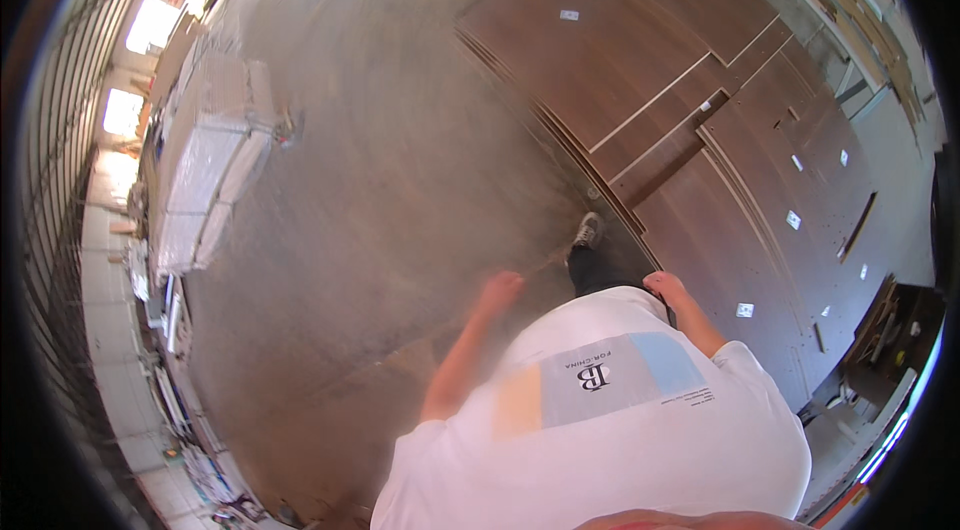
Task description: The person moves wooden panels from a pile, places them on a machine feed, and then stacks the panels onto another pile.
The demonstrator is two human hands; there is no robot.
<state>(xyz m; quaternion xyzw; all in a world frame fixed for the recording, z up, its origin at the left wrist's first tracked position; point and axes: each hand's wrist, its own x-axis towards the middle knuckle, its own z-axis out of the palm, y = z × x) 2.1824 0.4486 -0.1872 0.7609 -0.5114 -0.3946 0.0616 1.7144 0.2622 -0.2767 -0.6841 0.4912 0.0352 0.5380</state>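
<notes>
My left hand (pixel 503 285) swings out over the concrete floor at my left side. Motion smears its fingers, and nothing shows in it. Close to my right hip, my right hand (pixel 662 283) has its fingers curled in; whatever they may hold is hidden. This hand is nearest to the front edge of a low stack of brown boards (pixel 720 185), though I cannot tell whether it touches them. Small white labels (pixel 745 310) lie on the boards. One shoe (pixel 588 230) of mine is on the floor beside the stack.
Plastic-wrapped stacked goods (pixel 205 165) stand on the left, near the wall with bright windows. Concrete floor (pixel 400 130) runs between them and the boards. A rack with long boards (pixel 850 10) is at the far right, and a dark box-like thing (pixel 890 330) at the right edge.
</notes>
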